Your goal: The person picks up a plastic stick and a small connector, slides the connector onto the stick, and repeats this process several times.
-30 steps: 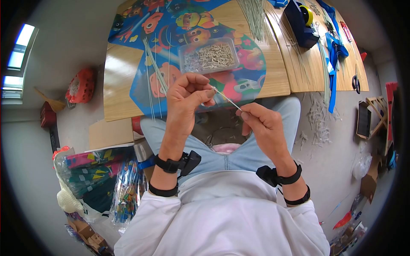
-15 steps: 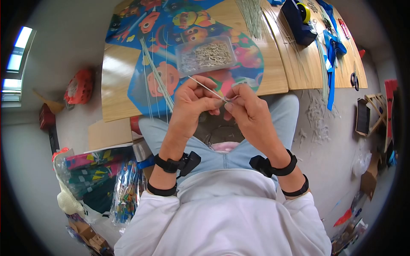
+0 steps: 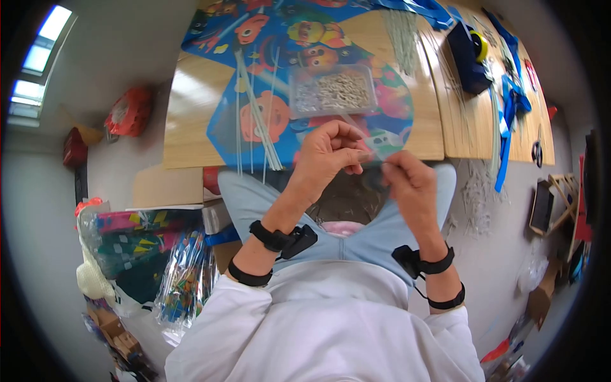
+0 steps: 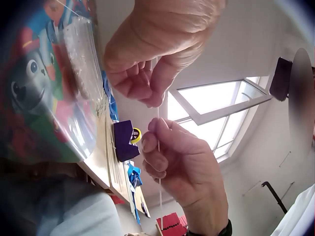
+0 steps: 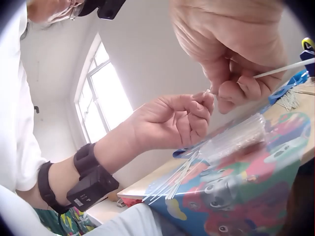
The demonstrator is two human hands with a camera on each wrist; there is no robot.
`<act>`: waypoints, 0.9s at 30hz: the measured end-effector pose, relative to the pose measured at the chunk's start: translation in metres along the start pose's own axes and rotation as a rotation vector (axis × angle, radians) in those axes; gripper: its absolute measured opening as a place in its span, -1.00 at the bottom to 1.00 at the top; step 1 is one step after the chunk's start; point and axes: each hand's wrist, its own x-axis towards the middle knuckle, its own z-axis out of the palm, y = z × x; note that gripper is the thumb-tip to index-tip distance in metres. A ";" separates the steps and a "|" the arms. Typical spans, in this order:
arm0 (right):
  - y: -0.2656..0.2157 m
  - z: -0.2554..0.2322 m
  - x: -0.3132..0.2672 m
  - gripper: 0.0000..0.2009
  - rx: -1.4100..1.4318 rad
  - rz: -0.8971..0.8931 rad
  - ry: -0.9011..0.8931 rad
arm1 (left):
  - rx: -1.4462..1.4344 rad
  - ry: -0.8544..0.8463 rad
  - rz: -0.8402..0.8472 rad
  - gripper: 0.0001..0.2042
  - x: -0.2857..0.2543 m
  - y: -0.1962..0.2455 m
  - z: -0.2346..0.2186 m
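While left hand [image 3: 328,156] pinches stick [image 5: 288,68], right hand [image 3: 412,190] curled around it

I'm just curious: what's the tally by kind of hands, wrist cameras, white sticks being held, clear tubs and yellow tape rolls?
Hands: 2 (left hand, right hand)
Wrist cameras: 2 (left camera, right camera)
Held stick: 1
Tub: 1
Tape roll: 1
Total: 7

Small pale markings [image 5: 78,200] stand on the black wrist-worn device [image 5: 92,188] in the right wrist view, too small and blurred to read. No lettering, label, brand, number or sign can be made out anywhere else.
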 end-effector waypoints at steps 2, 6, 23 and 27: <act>0.013 -0.017 0.021 -0.95 0.015 0.123 0.116 | 0.201 0.148 0.084 -0.79 0.005 0.002 -0.018; 0.081 -0.094 0.109 -0.88 -0.430 -0.081 0.390 | 0.860 0.547 0.319 -0.82 0.034 -0.013 -0.111; 0.038 0.035 0.079 -0.86 -0.498 -0.423 0.178 | 1.254 0.718 0.154 -0.96 0.060 -0.010 -0.131; -0.012 0.077 0.079 -0.76 0.216 -0.127 -0.021 | 0.918 0.541 0.386 -0.94 0.025 0.024 -0.070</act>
